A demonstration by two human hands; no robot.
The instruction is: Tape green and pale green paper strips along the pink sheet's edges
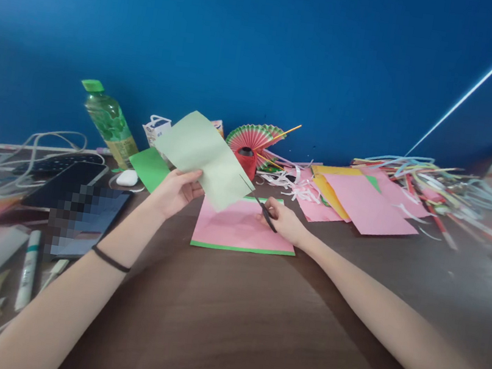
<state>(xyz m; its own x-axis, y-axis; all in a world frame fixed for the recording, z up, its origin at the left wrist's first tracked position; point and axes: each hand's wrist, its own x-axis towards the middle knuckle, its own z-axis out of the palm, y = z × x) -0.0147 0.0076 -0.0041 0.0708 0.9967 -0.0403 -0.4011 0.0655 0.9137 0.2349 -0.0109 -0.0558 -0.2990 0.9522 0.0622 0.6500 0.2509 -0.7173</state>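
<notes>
My left hand (180, 190) is closed on the lower left edge of a pale green sheet of paper (204, 156), which is held up at a tilt above the table. My right hand (284, 220) grips black-handled scissors (269, 217). Their blades reach the right corner of the sheet, where a dark line runs along the paper. Beneath both lies a pink sheet (234, 229) with green strips along its near and far edges. A darker green sheet (150, 169) shows behind the left hand.
Behind stand a green drink bottle (110, 121), a pleated paper fan (253, 139) and a red container (245, 163). Pink paper (370, 203), white paper scraps (305, 190) and coloured sticks lie to the right. Cables, a tablet-like device (106, 219) and a marker (28, 269) are on the left.
</notes>
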